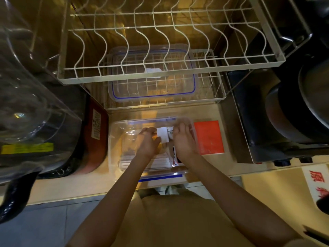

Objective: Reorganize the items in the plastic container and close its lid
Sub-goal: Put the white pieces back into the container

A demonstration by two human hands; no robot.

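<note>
A clear plastic container (114, 148) with blue clips stands open on the counter in front of me. Both my hands are inside it. My left hand (147, 141) pinches the left edge of a small white packet (162, 134), with fingers curled. My right hand (183, 139) sits just right of the packet, fingers bent near its far edge; whether it grips the packet is unclear. Under my hands lie white stacked packets (126, 160) and a red-and-black item (175, 154), partly hidden. The clear lid (153, 97) with a blue seal rests on the lower wire rack behind the container.
A wire dish rack (160, 75) overhangs the back of the counter. An orange-red card (209, 137) lies right of the container. A dark red appliance (94, 138) and a clear jug (26, 113) crowd the left; dark pans (293, 113) sit at the right.
</note>
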